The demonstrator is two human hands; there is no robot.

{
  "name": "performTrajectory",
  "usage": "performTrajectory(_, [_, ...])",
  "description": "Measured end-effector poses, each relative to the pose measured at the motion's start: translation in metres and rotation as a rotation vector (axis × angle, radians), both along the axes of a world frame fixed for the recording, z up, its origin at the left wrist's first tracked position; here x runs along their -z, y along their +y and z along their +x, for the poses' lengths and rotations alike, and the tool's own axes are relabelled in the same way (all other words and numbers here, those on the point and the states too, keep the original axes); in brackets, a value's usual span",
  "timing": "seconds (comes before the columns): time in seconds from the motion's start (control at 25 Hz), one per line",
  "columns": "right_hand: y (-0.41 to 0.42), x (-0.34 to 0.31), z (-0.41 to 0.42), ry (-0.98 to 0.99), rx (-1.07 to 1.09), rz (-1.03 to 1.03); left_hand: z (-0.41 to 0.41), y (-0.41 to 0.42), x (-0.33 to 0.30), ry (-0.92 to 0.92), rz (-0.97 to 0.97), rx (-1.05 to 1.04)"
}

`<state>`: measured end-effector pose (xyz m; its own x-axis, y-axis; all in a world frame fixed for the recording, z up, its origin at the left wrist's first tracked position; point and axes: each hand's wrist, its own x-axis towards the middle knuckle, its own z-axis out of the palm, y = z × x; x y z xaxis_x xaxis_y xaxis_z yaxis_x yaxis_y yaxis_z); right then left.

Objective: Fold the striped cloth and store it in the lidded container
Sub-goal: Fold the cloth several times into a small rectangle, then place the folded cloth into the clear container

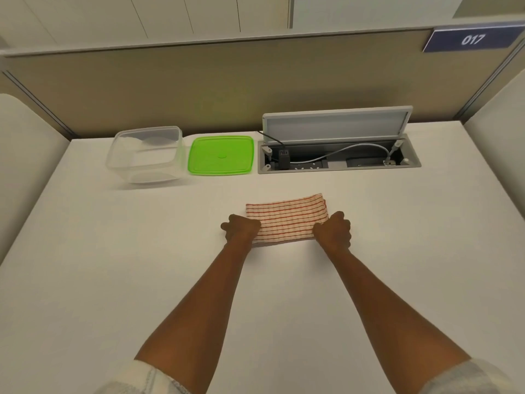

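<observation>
At the upper left of the frame your clear container [145,155] stands open on the white tabletop [85,265], with nothing visible inside it. Just right of it, nearly touching, the green lid [221,155] lies flat on the tabletop. Further right, the cable box [339,157] is sunk into the tabletop with its flap [336,123] tilted up, and a plug and cables show inside. A blue sign [471,39] reading 017 sits in the upper right corner on the partition [199,89].

Near the centre of the frame the cloth [285,220], white with red stripes, lies folded into a narrow band on the tabletop, well apart from the container and below the cable box. Your left hand [241,230] is curled into a fist at the cloth's left end, its grip closed on that end. Your right hand [332,230] is curled the same way at the right end, its grip closed on that end. Both forearms reach up from the bottom of the frame, with pale sleeves [147,379] at the lower edge.
</observation>
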<state>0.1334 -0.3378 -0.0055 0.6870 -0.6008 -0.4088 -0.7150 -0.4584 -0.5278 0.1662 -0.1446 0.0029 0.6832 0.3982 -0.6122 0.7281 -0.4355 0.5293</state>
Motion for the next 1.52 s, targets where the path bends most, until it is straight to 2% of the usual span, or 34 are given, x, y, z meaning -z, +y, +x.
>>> performTrajectory(0.16, [-0.009, 0.003, -0.005, 0.033, -0.030, 0.094, -0.001, 0.007, 0.005, -0.003, -0.120, 0.048])
performTrajectory(0.32, [-0.012, 0.002, -0.016, 0.016, -0.074, 0.165, -0.015, 0.011, 0.005, 0.002, -0.118, 0.039])
performTrajectory(0.56, [-0.002, -0.001, -0.029, 0.030, -0.129, 0.174, -0.036, 0.032, 0.002, -0.102, -0.143, 0.109])
performTrajectory(0.8, [0.030, -0.010, -0.027, -0.044, -0.214, 0.180, -0.042, 0.075, -0.010, -0.242, -0.138, 0.202])
performTrajectory(1.08, [0.098, -0.027, -0.006, -0.138, -0.217, 0.274, -0.020, 0.156, -0.024, -0.376, -0.134, 0.226])
performTrajectory(1.52, [0.246, -0.062, 0.077, -0.248, -0.309, 0.240, 0.045, 0.311, -0.055, -0.510, -0.110, 0.219])
